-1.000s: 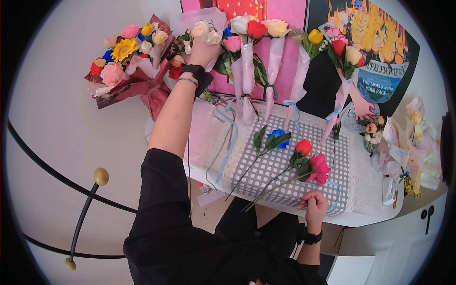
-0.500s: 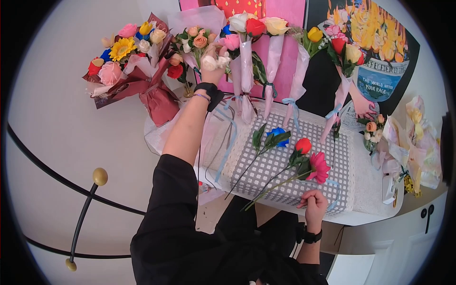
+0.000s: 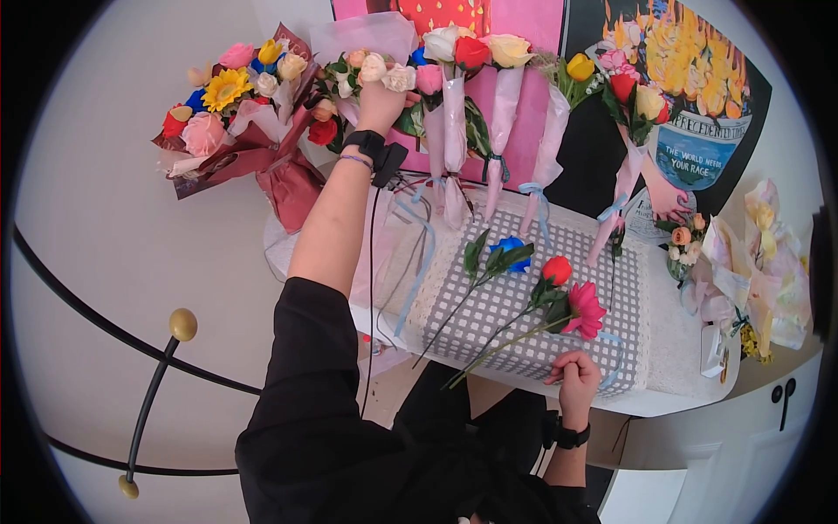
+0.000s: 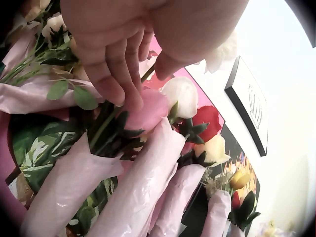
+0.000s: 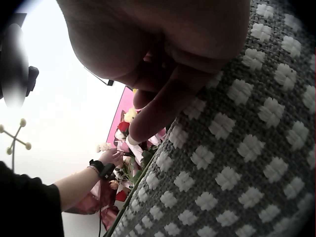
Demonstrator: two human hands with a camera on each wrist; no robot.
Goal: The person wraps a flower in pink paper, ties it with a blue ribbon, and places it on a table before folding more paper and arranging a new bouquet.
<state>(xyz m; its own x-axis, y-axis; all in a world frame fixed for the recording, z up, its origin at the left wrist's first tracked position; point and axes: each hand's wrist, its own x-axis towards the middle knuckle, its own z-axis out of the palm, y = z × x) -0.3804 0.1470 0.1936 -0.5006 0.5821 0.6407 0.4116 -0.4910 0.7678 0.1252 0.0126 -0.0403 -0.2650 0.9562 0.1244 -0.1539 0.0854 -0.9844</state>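
Note:
High at the back of the table, my left hand pinches the stem of a sprig of cream roses. In the left wrist view a bit of its stem shows between thumb and fingers, right above a pink rose. A pale paper-wrapped bouquet with peach roses stands behind this hand. My right hand rests at the table's front edge with loosely curled fingers and holds nothing. Close to it lie a magenta daisy, a red rose and a blue rose.
Several pink-wrapped single flowers lean along the back. A large bouquet in dark red paper stands at the left. At the right are a small vase of roses and pastel wrapped flowers. A checked cloth covers the table's middle.
My left hand, with the cream roses, came down and to the right, then rose back up and slightly left. The right hand and the loose flowers have stayed put.

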